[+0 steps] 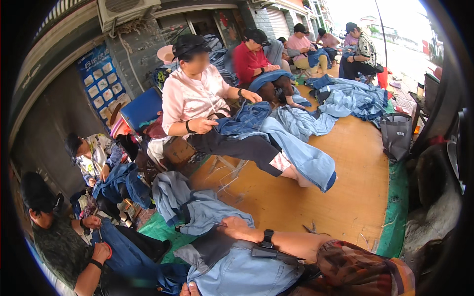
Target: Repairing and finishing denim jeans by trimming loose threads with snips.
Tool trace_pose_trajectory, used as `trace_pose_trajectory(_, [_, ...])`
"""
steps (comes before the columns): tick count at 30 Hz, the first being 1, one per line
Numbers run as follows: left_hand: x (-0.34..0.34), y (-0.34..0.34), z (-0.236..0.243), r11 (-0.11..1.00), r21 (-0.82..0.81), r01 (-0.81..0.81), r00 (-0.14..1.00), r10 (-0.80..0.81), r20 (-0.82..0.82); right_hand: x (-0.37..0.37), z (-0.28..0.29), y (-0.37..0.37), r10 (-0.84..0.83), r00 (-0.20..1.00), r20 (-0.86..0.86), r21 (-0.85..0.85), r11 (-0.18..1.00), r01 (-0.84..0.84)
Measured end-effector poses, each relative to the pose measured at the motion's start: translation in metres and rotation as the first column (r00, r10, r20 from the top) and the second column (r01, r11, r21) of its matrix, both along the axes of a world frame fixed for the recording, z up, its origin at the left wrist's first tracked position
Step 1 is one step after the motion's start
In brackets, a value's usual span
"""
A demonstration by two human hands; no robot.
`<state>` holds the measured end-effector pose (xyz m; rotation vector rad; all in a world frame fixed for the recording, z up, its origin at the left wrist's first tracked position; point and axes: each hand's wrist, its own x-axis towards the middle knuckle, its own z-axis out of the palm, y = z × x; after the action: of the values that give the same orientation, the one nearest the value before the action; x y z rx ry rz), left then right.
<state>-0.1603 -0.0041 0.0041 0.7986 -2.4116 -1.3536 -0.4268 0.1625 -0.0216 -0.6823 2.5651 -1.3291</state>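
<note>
Across my lap spreads a light-blue denim garment (247, 266) with a dark grey piece of cloth (210, 249) at its far left. The fingertips of my left hand (190, 290), cut off by the lower edge, pinch the garment's near left side. Above the grey cloth is my right hand (236, 228), its fingers closed. Something thin, too small to name, sticks out from them to the left. A black band with a small dark box circles my right wrist. Just beyond lies another pale denim garment (212, 209) with dark bands.
Small scissors (312, 229) and loose threads lie on the tan board (296, 197), bordered by green matting (397, 212). A co-worker in pink (192, 103) sits ahead with jeans; another (54, 246) works close on my left. A denim heap (345, 98) and dark bag (396, 133) stand farther right.
</note>
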Motion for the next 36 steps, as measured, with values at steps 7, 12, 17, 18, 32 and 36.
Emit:
trace_pose_trajectory(7, [0.004,0.016,-0.002,0.982,-0.144,-0.125,0.991,0.116,-0.071,-0.002,0.000,0.005,-0.041,0.999,0.004,-0.070,0.997,0.041])
trace_pose_trajectory(12, [0.002,0.011,0.001,0.998,-0.015,-0.053,0.998,0.052,-0.046,-0.008,-0.008,0.003,-0.205,0.977,-0.059,-0.354,0.919,0.172])
trace_pose_trajectory(17, [0.004,0.014,-0.005,0.992,-0.117,-0.047,0.992,0.032,-0.124,-0.001,0.007,0.012,-0.028,0.998,-0.049,-0.594,0.805,-0.007])
trace_pose_trajectory(18, [0.006,0.015,-0.008,0.991,-0.125,-0.045,0.991,0.028,-0.134,0.002,0.006,0.014,0.068,0.998,0.011,-0.658,0.752,-0.044])
trace_pose_trajectory(32, [-0.009,0.013,-0.013,0.972,-0.230,0.048,0.971,-0.099,-0.216,0.033,0.015,0.006,0.435,0.865,0.251,-0.858,0.514,-0.009])
trace_pose_trajectory(36, [0.020,0.016,-0.023,0.980,-0.198,-0.003,0.984,-0.031,-0.173,0.041,0.008,-0.030,0.489,0.859,0.149,-0.836,0.527,-0.154])
